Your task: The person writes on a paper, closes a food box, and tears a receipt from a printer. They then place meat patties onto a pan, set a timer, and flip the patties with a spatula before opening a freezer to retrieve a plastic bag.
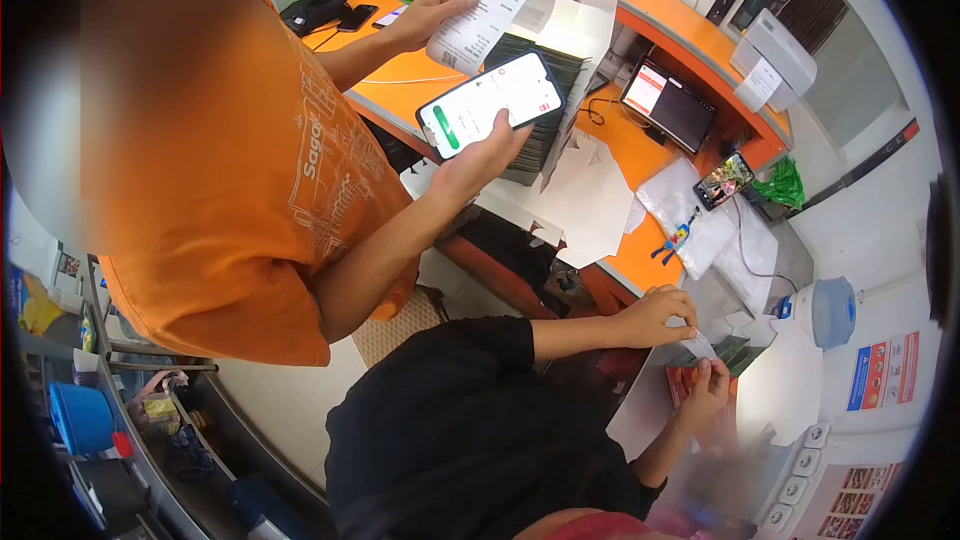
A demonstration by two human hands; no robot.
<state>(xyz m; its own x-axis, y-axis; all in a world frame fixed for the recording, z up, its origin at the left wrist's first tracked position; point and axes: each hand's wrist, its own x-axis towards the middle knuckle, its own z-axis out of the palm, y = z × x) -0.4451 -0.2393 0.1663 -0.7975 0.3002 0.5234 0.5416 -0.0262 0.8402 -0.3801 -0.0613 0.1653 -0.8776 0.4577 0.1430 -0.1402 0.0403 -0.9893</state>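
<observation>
My left hand [656, 316] pinches the upper end of a small translucent white strip [701, 345]. At the strip's lower end, the thumb and fingers of my right hand [704, 393] are closed on it, so the strip spans between both hands. Beneath and just beyond my hands are dark green packets [742, 354]. A red-orange item [683, 380] sits close to my right fingers, partly covered by them. Both of my forearms come out of black sleeves [480, 370].
A person in an orange shirt [240, 270] stands at left, holding a phone [490, 105] and a long receipt [490, 20]. An orange counter bears a monitor [668, 105], a propped phone [724, 180] and clear plastic bags [690, 215]. A water bottle [834, 312] stands at right.
</observation>
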